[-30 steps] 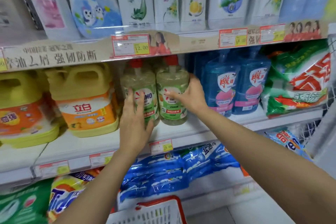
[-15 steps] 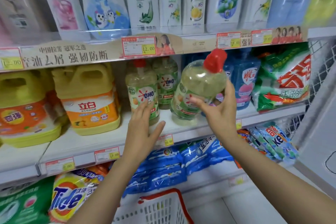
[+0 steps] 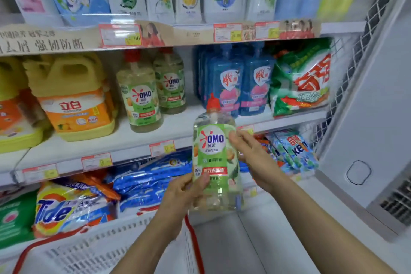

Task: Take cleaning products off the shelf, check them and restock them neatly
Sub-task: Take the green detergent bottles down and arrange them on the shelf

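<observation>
OMO bottle now off shelf

Your bottle is clear glossy plastic, its red cap smooth; the near basket is matt white plastic; the shelf is smooth white; the blue bags are shiny film.

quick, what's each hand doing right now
Left hand: holding the lower part of the OMO bottle, thumb on its label.
Right hand: holding the same bottle's upper right side.
</observation>
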Motion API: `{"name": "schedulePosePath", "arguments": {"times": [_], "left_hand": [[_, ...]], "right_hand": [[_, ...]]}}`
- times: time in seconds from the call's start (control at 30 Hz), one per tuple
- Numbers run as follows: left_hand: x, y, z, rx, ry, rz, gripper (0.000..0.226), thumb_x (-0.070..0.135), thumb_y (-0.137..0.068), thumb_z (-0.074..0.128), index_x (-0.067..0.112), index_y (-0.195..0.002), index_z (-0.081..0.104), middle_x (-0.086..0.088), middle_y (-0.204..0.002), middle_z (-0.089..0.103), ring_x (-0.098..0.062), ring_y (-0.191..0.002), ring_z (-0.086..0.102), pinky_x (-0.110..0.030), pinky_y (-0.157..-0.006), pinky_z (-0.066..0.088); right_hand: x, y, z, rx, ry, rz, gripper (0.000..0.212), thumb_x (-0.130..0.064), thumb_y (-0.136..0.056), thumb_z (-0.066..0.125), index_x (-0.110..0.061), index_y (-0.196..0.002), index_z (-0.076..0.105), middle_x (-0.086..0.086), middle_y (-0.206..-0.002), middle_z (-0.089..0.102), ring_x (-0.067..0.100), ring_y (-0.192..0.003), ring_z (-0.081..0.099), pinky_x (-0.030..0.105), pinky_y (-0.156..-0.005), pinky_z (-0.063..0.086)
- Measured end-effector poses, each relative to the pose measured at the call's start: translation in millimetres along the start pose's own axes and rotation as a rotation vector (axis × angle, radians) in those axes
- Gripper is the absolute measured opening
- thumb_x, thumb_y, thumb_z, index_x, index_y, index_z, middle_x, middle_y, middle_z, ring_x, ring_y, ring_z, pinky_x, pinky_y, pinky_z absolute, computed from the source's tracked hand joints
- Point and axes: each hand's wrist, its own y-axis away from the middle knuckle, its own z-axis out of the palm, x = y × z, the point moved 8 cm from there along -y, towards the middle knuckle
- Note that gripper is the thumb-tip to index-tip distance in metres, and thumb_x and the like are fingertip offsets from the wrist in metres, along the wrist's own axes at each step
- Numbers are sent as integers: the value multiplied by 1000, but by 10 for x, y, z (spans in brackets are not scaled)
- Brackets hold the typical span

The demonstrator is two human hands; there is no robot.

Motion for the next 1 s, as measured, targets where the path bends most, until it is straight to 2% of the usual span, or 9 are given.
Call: {"name": "schedulePosePath", "arguments": {"times": [0.1,0.2,0.3,0.4,0.5,0.7,0.8,0.9,1.0], "left_hand": [[-30,75,212,-57,22,-60,44,40,-85,62,5,-109,71,-15,-105,74,-32,-98,71,-41,-87,57],[-31,122,396,-92,-99,-85,46,46,-87,59,8,-110,72,-10,-106,75,-27,-99,71,-38,-87,57],[53,109,400,52,-345,15,61,72,-73,62,25,-110,71,5,-110,71,-12,-100,68,-36,-93,53],[151,199,569,153,-495,82,59,72,-56,75,51,-107,54,22,-111,57,9,-96,55,-15,-81,45],[79,226,793,136,-663,123,74,77,-41,64,55,-107,39,30,-99,50,13,-90,50,-18,-78,41],[-89,196,619,-75,-44,15,64,50,-59,72,15,-113,70,-3,-105,74,-21,-95,71,-32,-82,58],[-177,239,683,-180,44,-91,40,45,-67,65,21,-96,79,-7,-103,75,-23,-94,71,-43,-86,58],[-221,211,636,-182,-58,-161,23,47,-79,63,37,-93,78,0,-104,76,-18,-99,71,-45,-97,52],[-203,164,586,-166,-162,-118,49,61,-76,62,27,-110,73,-1,-109,74,-22,-101,69,-46,-96,53]], "right_hand": [[344,266,102,-205,-271,223,60,-59,-92,48,-22,-139,50,9,-130,65,25,-116,65,47,-99,53],[449,448,141,-260,-513,340,56,-52,-92,41,-11,-126,60,16,-114,72,27,-99,72,38,-81,60],[478,378,-39,-136,-564,275,57,-47,-89,53,-8,-131,57,20,-118,70,32,-103,70,44,-86,59],[590,277,-226,27,-477,215,61,-45,-90,65,-13,-139,48,18,-123,67,36,-109,68,54,-93,55],[605,244,-323,92,-412,199,59,-48,-92,61,-17,-139,43,14,-121,68,29,-102,72,44,-80,60],[490,191,-457,-16,-292,179,70,-65,-84,51,-18,-135,43,10,-130,61,18,-107,66,36,-88,56],[467,272,-310,-126,-497,252,66,-59,-85,51,-12,-131,56,13,-124,68,25,-113,66,40,-92,56],[462,255,-406,46,-529,251,61,-41,-85,68,-5,-132,53,17,-118,69,30,-104,70,41,-82,61],[433,293,-580,276,-363,195,63,-20,-81,79,-13,-127,36,7,-109,63,19,-87,71,30,-60,60]]}}
